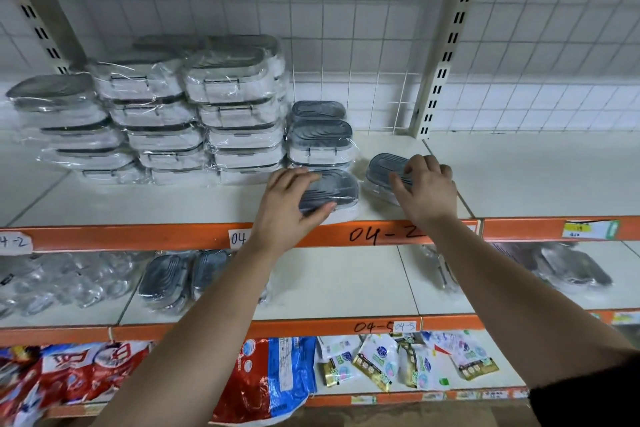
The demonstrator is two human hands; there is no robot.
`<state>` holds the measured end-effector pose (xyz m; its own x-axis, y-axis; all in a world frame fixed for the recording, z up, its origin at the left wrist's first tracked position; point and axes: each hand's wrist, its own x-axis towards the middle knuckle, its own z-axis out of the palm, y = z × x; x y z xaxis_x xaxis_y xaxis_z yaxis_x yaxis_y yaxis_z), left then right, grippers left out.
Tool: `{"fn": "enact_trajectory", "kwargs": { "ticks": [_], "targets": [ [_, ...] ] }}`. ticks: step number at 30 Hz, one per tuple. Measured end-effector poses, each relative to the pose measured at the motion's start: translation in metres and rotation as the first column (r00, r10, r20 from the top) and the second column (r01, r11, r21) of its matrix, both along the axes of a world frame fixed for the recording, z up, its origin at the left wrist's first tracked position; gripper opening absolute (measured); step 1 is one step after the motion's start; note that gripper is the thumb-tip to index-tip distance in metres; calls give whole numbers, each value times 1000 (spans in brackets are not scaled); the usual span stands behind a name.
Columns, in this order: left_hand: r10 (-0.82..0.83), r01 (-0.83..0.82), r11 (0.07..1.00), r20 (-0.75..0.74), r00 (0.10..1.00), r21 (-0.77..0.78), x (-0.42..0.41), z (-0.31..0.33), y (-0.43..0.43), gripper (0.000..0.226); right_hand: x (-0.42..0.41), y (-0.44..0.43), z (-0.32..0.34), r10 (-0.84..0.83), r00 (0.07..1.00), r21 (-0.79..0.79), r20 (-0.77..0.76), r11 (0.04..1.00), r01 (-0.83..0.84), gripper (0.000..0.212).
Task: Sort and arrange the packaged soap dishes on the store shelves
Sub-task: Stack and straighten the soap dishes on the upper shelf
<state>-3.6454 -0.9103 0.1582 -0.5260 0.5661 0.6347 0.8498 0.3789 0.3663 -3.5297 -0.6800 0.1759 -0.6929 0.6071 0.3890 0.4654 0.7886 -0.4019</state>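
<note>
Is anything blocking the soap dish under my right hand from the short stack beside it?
Nothing visible does. The right hand grips its soap dish just right of the short stack, only bare shelf between them, and the stack's top is free.

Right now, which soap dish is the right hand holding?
The right hand grips the grey-lidded dish farthest right on the upper shelf, clear of the stacks; the left hand grips a nearer dish.
</note>
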Motion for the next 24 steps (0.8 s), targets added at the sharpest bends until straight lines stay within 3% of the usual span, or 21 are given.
{"fn": "enact_trajectory", "kwargs": {
  "ticks": [7, 13, 18, 24],
  "targets": [
    [-16, 48, 990, -229, 973, 131, 3, 13, 5, 56, -17, 4, -1, -21, 997, 54, 68, 998, 17, 39],
    [46, -4, 991, -310, 950, 136, -11, 43, 23, 56, -15, 2, -11, 3, 999, 42, -41, 999, -2, 33],
    [124, -125, 992, -240, 963, 10, -31, 63, 52, 64, -16, 1, -11, 11, 998, 42, -61, 999, -8, 58],
    [182, -193, 965, -77, 980, -177, -59, 79, 81, 58, -18, 5, -14, 7, 998, 43, -56, 999, -5, 59]
  ]
}}
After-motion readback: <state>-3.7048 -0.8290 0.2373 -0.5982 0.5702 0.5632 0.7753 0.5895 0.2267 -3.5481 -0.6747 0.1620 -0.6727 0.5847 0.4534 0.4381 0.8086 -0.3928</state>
